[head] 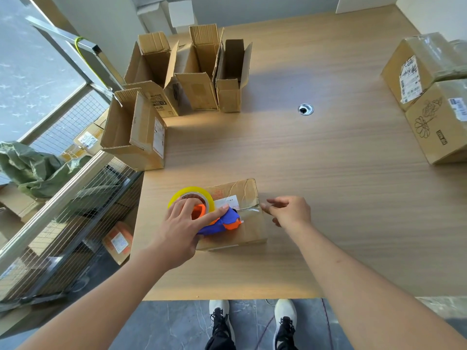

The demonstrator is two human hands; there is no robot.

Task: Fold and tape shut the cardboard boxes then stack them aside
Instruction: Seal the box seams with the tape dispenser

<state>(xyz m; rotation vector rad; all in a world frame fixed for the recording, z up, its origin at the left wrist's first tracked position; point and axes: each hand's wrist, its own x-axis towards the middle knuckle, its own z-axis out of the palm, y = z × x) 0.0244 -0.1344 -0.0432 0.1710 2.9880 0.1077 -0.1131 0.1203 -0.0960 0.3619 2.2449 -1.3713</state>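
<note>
Right now I judge I am mid-taping: my left hand (180,229) has its grip round the tape dispenser (214,218) on top of the closed box (249,224), which sits near the worktop's (316,160) front edge, while my right hand (290,210) hovers loose-fingered at the box's right edge, holding nothing. Next I should run the strip over that edge and press it down. Bare worktop lies to the right toward the stacked boxes (434,97); open boxes (192,74) crowd the far left.
</note>
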